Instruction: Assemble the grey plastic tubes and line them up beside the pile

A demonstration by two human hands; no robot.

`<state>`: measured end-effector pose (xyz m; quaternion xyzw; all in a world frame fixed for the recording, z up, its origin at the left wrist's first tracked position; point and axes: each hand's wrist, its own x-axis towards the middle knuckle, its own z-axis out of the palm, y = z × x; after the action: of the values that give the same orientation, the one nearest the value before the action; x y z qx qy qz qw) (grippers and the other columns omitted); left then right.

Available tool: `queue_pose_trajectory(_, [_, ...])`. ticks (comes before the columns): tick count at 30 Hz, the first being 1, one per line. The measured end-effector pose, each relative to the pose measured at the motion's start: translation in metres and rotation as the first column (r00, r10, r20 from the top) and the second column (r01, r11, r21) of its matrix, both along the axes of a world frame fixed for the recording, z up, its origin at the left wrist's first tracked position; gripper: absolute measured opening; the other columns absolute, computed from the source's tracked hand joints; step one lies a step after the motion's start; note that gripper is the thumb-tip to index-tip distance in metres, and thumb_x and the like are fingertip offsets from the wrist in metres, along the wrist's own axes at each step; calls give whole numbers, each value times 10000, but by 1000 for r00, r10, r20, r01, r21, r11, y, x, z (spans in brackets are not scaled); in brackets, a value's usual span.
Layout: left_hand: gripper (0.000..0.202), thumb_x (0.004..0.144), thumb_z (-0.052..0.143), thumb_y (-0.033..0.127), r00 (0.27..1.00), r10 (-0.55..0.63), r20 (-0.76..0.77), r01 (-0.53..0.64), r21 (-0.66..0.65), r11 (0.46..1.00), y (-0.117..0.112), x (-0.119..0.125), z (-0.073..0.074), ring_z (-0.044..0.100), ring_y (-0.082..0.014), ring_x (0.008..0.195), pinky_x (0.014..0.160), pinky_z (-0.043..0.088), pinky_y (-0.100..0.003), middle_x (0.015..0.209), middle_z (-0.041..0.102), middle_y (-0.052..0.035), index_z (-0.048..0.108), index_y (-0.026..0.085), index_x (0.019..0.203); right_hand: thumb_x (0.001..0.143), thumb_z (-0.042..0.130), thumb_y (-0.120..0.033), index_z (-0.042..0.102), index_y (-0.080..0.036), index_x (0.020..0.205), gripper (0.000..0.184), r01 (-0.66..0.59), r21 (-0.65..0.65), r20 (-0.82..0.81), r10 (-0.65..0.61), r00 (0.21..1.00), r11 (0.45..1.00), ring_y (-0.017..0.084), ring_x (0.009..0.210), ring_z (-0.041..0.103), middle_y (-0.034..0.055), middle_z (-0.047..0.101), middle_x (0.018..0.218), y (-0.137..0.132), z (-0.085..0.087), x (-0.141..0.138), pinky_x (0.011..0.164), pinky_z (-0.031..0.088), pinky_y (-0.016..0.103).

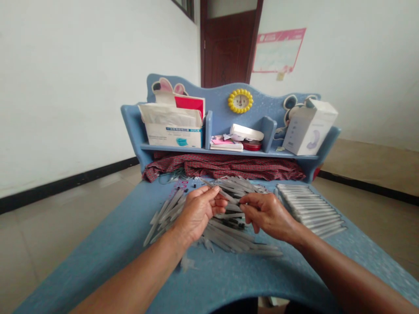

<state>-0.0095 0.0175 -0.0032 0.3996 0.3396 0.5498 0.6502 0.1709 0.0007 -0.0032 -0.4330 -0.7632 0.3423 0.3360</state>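
Note:
My left hand (pixel 206 207) is closed, pinching a slender translucent pen (pixel 225 195) between thumb and fingers above the pile. My right hand (pixel 266 213) is closed at the pen's right end, thumb and forefinger pressed together; a small dark part shows at its fingertips. Under both hands spreads a loose heap of whitish pen barrels (pixel 229 242), with small black pieces (pixel 241 226) among them. To the right of my right hand, a neat row of pens (pixel 312 209) lies side by side.
Behind the heap, red checked cloth (pixel 229 166) is bunched under a blue shelf (pixel 193 150). The shelf bears a mask box (pixel 173 135), papers (pixel 225 145), a red round tin (pixel 252 145) and a white box (pixel 309 127). The blue table (pixel 131 261) has a curved front edge.

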Motion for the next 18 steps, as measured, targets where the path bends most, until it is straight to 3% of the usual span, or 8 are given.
queue_pose_trajectory(8, [72, 805, 520, 102, 997, 59, 49, -59, -10, 998, 1, 0, 0, 616, -126, 530, 502, 513, -233, 628, 631, -46, 542, 112, 738, 882, 383, -282, 551, -168, 708, 267, 30, 101, 27, -33, 999, 994, 66, 375, 498, -17, 556, 548, 0, -3, -7, 390, 378, 181])
queue_pose_trajectory(13, [70, 802, 522, 96, 997, 67, 47, -66, -12, 998, -1, 1, 1, 617, -126, 531, 504, 516, -234, 634, 636, -50, 541, 112, 736, 820, 499, -273, 581, -172, 753, 146, 96, 243, 120, -128, 984, 965, 69, 398, 503, -28, 555, 539, 0, 0, -8, 415, 369, 181])
queue_pose_trajectory(15, [69, 803, 522, 97, 997, 57, 51, -56, -9, 998, -1, 1, 2, 618, -126, 534, 505, 516, -233, 635, 637, -53, 547, 108, 740, 839, 468, -299, 551, -162, 677, 228, 81, 186, 104, -102, 989, 979, 64, 387, 503, -21, 557, 533, 1, 2, -9, 404, 366, 174])
queue_pose_trajectory(18, [60, 800, 530, 98, 997, 42, 64, -42, 6, 999, 0, 0, 2, 619, -126, 541, 511, 516, -231, 637, 637, -51, 554, 105, 745, 873, 384, -401, 503, -153, 647, 356, -16, -103, 4, 16, 1000, 995, 78, 342, 505, -5, 565, 507, 3, 4, -9, 354, 358, 175])
